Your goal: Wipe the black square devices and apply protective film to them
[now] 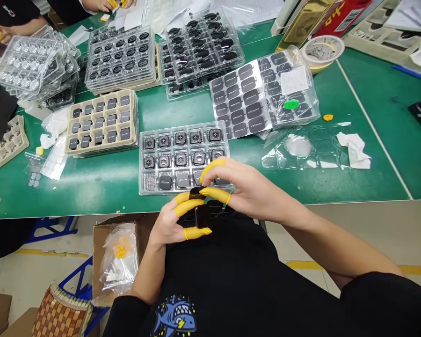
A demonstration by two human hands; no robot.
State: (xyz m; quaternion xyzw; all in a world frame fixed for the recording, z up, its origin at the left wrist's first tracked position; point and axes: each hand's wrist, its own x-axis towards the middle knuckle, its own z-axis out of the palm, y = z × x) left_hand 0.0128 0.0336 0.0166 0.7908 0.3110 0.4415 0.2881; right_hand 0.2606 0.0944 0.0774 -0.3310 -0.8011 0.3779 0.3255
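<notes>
My left hand point(170, 220), with yellow finger cots on thumb and fingers, grips a small dark smartwatch body point(200, 216) just in front of the table edge. Above it, my right hand point(243, 187) has its thumb and index finger close together at a thin dark rounded label point(197, 193), which also lies against my left fingers. Another dark printed piece point(214, 205) shows below my right thumb; what supports it is hidden. Directly beyond my hands, a clear plastic tray point(143, 154) holds square watch bodies in rows, and my right hand covers its near right corner.
A sheet of dark labels point(240, 100) lies beyond the tray. Stacked trays point(121, 56) stand at the back, a beige tray point(103, 112) at left. A tape roll point(323, 49) sits at right. A cardboard box point(100, 248) is below. A co-worker's gloved hand point(0, 37) shows far left.
</notes>
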